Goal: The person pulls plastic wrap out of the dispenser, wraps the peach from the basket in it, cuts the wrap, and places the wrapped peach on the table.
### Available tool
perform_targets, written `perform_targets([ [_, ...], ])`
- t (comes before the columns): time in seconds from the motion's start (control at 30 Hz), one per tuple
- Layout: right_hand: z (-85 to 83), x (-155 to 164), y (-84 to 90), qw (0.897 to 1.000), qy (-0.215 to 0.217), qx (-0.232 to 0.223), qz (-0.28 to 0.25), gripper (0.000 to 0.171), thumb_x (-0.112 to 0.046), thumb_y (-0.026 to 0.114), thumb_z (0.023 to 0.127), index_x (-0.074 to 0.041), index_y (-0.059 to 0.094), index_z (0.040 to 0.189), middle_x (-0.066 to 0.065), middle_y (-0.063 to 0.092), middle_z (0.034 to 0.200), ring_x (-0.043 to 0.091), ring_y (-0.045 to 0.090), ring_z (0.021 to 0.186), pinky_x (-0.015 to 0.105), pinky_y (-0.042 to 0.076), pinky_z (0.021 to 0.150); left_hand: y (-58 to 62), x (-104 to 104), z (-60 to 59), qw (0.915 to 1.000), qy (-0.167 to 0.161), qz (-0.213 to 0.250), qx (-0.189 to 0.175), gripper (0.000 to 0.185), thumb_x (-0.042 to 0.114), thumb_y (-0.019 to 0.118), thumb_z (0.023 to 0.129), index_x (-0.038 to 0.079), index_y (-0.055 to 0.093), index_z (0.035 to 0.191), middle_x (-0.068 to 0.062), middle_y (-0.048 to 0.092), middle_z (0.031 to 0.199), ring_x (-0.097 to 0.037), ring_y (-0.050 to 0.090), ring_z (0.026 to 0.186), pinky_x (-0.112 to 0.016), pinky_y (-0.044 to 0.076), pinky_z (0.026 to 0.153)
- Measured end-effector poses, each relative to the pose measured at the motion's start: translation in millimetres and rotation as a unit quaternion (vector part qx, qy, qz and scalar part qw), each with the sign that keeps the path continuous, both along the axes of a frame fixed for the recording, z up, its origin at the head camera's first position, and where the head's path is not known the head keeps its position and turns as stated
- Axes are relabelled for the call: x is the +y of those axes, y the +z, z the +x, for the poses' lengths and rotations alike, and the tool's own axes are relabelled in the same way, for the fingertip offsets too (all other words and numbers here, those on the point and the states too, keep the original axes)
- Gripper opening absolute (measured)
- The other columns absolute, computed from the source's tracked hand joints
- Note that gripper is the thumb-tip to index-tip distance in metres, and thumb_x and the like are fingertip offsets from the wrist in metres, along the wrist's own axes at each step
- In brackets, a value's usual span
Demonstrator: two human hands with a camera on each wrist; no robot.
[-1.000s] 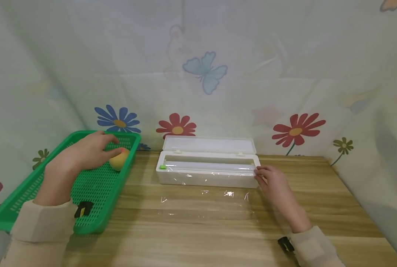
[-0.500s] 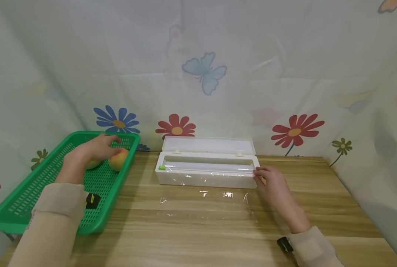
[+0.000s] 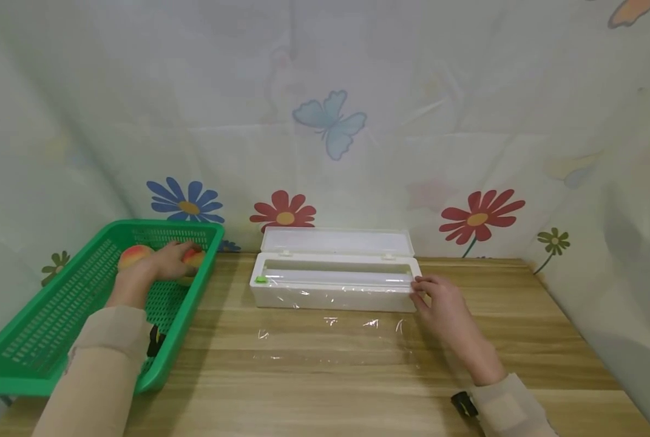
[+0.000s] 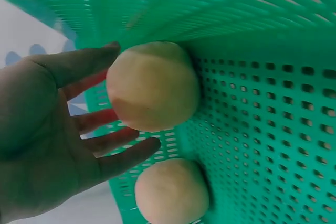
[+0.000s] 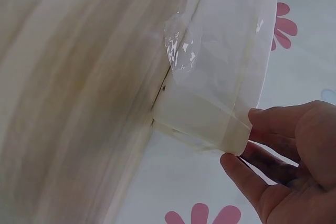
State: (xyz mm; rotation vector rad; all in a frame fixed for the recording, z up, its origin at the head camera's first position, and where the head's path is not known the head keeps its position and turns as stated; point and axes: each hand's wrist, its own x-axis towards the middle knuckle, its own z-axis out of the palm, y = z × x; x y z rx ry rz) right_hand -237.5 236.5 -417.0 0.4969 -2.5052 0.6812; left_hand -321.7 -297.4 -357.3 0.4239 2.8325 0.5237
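Note:
In the head view my left hand (image 3: 166, 262) reaches into the green basket (image 3: 188, 303) at the left. A yellow-red peach (image 3: 193, 260) sits at its fingertips by the basket's right wall. Up close, the left wrist view has the thumb and spread fingers around this peach (image 4: 155, 87), the thumb tip right at its side. A second peach (image 3: 133, 255) lies left of the hand. My right hand (image 3: 445, 309) holds the right end of a white cling film box (image 3: 330, 297), thumb and fingers at its corner (image 5: 239, 135). The box lid (image 3: 338, 241) stands raised behind.
A sheet of clear cling film (image 3: 330, 340) extends from the box over its front onto the wooden table (image 3: 303, 400). A green slider (image 3: 261, 280) sits at the box's left end. Behind the table hangs a flowered cloth (image 3: 335, 182).
My left hand has moved right and lower into the basket, closer around the right peach; the other peach has come into sight behind it. My right hand stays at the box end.

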Motion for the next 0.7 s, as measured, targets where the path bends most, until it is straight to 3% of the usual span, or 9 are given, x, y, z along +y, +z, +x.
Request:
perform_targets([
  [0.17,-0.4,0.6,-0.2,1.000,0.003,0.001,-0.002,0.012,0.008,0.080,0.082,0.010,0.075,0.093,0.026,0.070,0.102,0.044,0.067,0.098,0.056,0.054,0.086,-10.8,-4.3,-5.9,0.9998,0.008,0.013,0.012,0.053,0.013,0.066,0.093,-0.008,0.045,0.137,-0.043,0.041,0.139,-0.060,0.038,0.130,-0.068,0.035,0.105],
  [0.4,-0.3,0.9,2.4,1.000,0.012,0.006,0.003,0.012,0.008,0.080,0.083,0.011,0.075,0.093,0.026,0.070,0.101,0.044,0.067,0.096,0.055,0.056,0.083,2.6,6.4,3.5,0.9994,0.029,0.000,0.017,0.039,0.004,0.067,0.091,-0.008,0.047,0.122,-0.043,0.039,0.123,-0.055,0.049,0.113,-0.062,0.045,0.090],
  [0.5,0.0,1.2,2.1,1.000,0.011,-0.001,0.005,0.013,0.007,0.080,0.083,0.012,0.074,0.094,0.026,0.070,0.102,0.045,0.067,0.097,0.056,0.055,0.083,4.5,8.6,6.6,0.9992,0.039,-0.005,0.004,0.041,0.005,0.069,0.090,-0.006,0.045,0.121,-0.045,0.036,0.125,-0.057,0.048,0.113,-0.061,0.045,0.088],
  [0.7,-0.1,1.4,1.2,1.000,0.005,-0.014,0.009,0.013,0.006,0.079,0.084,0.012,0.074,0.094,0.027,0.070,0.102,0.045,0.067,0.097,0.057,0.055,0.085,3.4,8.6,8.4,0.9984,0.053,-0.016,0.007,0.056,0.016,0.072,0.092,-0.009,0.043,0.134,-0.050,0.032,0.137,-0.065,0.034,0.129,-0.071,0.038,0.101],
])
